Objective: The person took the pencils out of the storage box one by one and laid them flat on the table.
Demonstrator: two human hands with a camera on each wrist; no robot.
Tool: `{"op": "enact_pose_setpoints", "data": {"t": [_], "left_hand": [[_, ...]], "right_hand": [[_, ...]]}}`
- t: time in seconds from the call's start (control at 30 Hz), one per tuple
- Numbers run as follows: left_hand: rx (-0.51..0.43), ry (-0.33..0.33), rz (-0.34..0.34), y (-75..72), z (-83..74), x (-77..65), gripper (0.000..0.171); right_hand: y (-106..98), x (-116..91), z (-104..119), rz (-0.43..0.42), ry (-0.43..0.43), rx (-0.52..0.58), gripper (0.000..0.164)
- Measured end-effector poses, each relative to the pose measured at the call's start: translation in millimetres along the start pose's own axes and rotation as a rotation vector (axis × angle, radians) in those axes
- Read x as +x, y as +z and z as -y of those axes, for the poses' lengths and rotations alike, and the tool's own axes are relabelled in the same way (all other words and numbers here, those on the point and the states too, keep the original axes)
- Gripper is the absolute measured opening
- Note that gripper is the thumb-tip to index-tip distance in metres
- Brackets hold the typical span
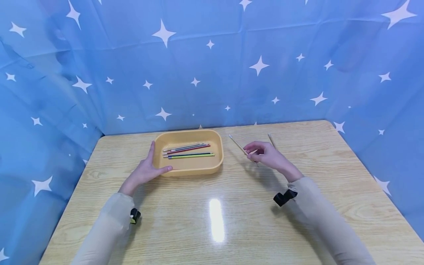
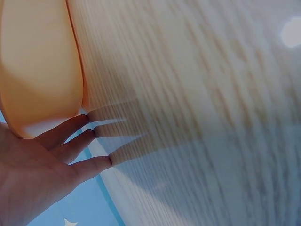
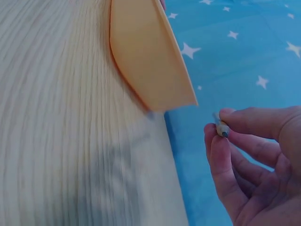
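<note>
My right hand (image 1: 266, 156) pinches a light-coloured pencil (image 1: 237, 143) between thumb and fingertips, above the table to the right of a yellow-orange tray (image 1: 188, 172). In the right wrist view, the sharpened end of that pencil (image 3: 223, 131) pokes out from the fingers. At the tray's left end rests my left hand (image 1: 145, 171), thumb at the front rim and fingers spread along the side. Several pencils (image 1: 190, 155) lie inside the tray, among them yellow-green, red and dark ones. Beyond the right hand, another pencil (image 1: 272, 141) is partly hidden by it.
Everything stands on a wood-grain table (image 1: 179, 224), with the tray near its back edge. A blue cloth (image 1: 218, 73) with white stars hangs behind and along both sides. Black wrist cameras sit on both sleeves.
</note>
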State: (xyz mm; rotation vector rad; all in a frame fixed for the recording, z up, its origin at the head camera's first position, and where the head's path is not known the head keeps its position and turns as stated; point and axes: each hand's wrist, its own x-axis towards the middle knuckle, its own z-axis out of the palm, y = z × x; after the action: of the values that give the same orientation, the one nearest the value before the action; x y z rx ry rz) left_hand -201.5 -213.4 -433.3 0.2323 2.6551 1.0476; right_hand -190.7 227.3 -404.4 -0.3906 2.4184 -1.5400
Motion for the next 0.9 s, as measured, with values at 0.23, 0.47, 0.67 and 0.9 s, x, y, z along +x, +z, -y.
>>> {"op": "enact_pose_setpoints", "data": {"t": [0.23,0.47,0.67,0.9], "left_hand": [[0.003,0.008,-0.006,-0.5,-0.1,-0.5,0.125],[0.003,0.012,-0.007,-0.1,0.3,-0.7,0.124],[-0.001,0.003,-0.007,-0.4,0.3,-0.5,0.124],[0.003,-0.001,-0.006,-0.2,0.1,-0.2,0.124]], "right_hand": [[-16,-16,-13,-0.047,0.039,-0.019,0.035],[-31,-30,-29,-0.092,0.07,-0.044,0.036],[-43,-38,-39,-0.136,0.086,-0.092,0.038],[-52,-43,-48,-0.192,0.081,-0.117,0.035]]}}
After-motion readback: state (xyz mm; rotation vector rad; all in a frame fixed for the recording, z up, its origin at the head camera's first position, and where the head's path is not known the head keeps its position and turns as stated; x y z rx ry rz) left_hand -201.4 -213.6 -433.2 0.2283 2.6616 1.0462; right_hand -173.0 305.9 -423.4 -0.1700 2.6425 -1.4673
